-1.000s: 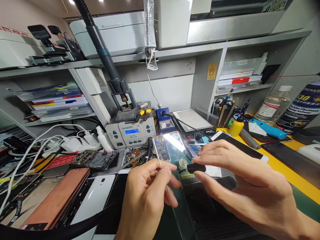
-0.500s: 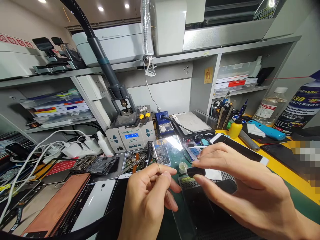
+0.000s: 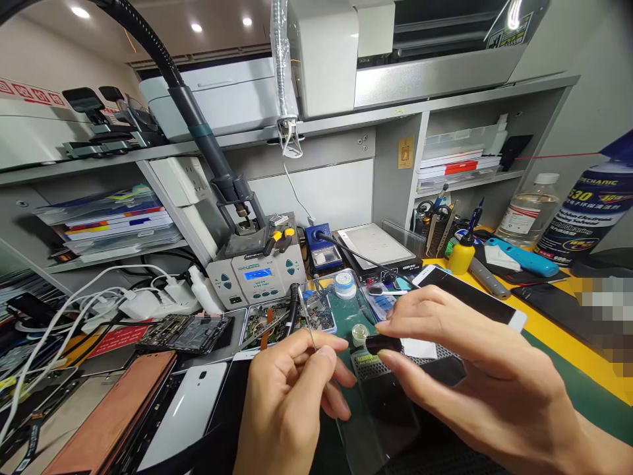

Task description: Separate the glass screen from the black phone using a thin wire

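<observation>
A clear, phone-shaped sheet (image 3: 350, 310), glass or plastic, is held up at a slant between my two hands. My left hand (image 3: 291, 389) pinches its left edge between thumb and forefinger, with the other fingers curled below. My right hand (image 3: 475, 376) has thumb and forefinger on the opposite edge. Between those fingertips shows a small dark oval piece (image 3: 384, 344); whether it is held or lies behind, I cannot tell. Through the sheet appear a round blue-and-white tub (image 3: 345, 285) and a small clear jar (image 3: 360, 334). Beneath my hands lies a dark perforated mat (image 3: 425, 351).
A rework station (image 3: 257, 277) stands at the back, beside a tray of circuit parts (image 3: 270, 323). Phone shells, including a white one (image 3: 190, 409), lie at the left. On the right are a white-framed phone (image 3: 469, 300), a yellow bottle (image 3: 461, 259) and a large spray can (image 3: 586, 211).
The bright glare at the sheet's top has gone, and the blue-and-white tub now shows through it. Both hands keep their grips. The view has shifted slightly.
</observation>
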Motion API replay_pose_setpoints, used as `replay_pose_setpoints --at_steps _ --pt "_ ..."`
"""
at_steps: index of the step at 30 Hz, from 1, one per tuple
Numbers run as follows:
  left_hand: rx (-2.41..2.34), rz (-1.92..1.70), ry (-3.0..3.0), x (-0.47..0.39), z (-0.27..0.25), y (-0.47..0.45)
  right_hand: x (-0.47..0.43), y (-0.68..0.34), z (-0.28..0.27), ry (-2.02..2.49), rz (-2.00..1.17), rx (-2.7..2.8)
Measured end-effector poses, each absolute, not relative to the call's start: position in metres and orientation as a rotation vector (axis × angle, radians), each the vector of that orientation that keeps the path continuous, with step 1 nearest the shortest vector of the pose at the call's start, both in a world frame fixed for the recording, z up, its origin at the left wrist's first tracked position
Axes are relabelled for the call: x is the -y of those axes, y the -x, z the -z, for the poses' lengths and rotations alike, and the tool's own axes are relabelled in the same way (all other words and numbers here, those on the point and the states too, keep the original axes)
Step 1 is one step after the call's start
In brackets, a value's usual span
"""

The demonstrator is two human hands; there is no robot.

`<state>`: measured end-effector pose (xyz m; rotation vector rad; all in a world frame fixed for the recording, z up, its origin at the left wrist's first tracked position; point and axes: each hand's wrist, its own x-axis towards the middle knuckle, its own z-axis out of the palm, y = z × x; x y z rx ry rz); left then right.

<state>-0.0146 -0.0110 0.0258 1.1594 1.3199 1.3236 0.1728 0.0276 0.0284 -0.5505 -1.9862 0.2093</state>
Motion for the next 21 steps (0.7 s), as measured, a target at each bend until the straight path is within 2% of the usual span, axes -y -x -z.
replay_pose_setpoints --at_steps 9,13,17,21 --pt "-1.292 -1.326 -1.142 0.01 -0.024 0.015 -0.028 -0.174 -0.028 0.553 -0.255 1.954" --pt "-1.276 -1.328 -1.12 0.007 -0.021 0.021 -0.03 -0.18 -0.03 0.718 -0.301 1.718" --pt "-1.284 -1.348 -1.11 0.004 -0.019 0.027 -0.037 -0.186 -0.031 1.002 -0.478 1.544" --pt "-1.273 -1.361 -1.123 0.003 -0.017 0.028 -0.04 -0.189 -0.03 1.029 -0.608 1.538"
